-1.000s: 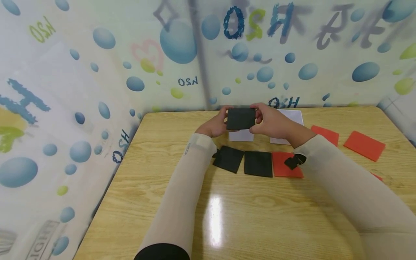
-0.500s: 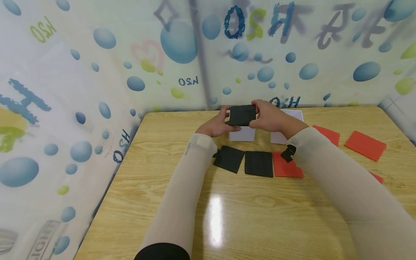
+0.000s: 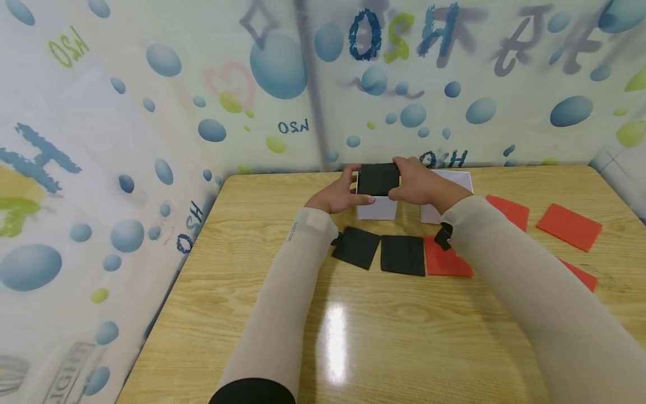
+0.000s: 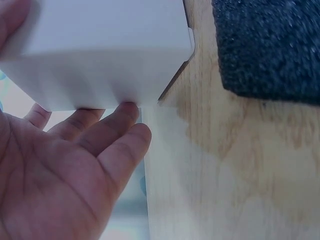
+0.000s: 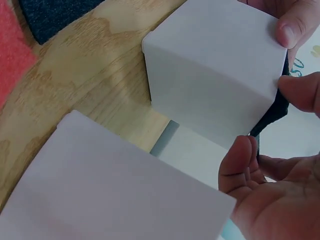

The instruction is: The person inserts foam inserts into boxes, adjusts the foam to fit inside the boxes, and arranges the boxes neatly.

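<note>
At the back of the table stands a white box [image 3: 377, 209] with a black felt square [image 3: 377, 179] lying across its top. My left hand [image 3: 333, 194] grips the box's left side, its thumb at the front upper edge and its fingers against the side wall [image 4: 95, 82]. With my right hand [image 3: 419, 182] I hold the felt by its right edge. In the right wrist view, a dark corner of the felt [image 5: 276, 114] hangs over the box's rim between thumb and fingers.
A second white box [image 3: 430, 214] stands just to the right, partly behind my right arm. In front lie two black felt squares [image 3: 356, 248] and a red one [image 3: 446, 257] in a row. Several red pieces [image 3: 569, 226] lie at the right. A patterned curtain [image 3: 328, 84] rises behind the table.
The black felt square, held up between both hands earlier, has shifted slightly right and settled onto the box top. My left fingers have let go of it and hold the box instead.
</note>
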{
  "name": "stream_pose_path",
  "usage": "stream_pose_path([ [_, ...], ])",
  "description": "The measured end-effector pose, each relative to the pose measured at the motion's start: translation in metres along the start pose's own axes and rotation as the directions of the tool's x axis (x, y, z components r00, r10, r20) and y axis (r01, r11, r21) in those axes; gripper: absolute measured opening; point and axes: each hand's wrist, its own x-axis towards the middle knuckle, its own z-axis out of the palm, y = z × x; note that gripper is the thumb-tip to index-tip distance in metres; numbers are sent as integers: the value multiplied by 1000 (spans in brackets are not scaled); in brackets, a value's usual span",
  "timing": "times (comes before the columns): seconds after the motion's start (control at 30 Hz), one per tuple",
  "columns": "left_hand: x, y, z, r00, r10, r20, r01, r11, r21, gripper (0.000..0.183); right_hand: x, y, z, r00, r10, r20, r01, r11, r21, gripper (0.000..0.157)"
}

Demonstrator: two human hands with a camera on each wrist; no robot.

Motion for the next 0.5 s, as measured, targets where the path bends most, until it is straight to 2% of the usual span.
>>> stream_pose_path([
  [0.23,-1,2,1,1000,-3,-3,3,1000,-3,105,-1,-3,-1,998,16,60,-12,998,-64,92],
  [0.5,-1,1,0,1000,-2,0,2,1000,-11,107,-3,-3,7,998,13,56,-6,992,-127,95],
])
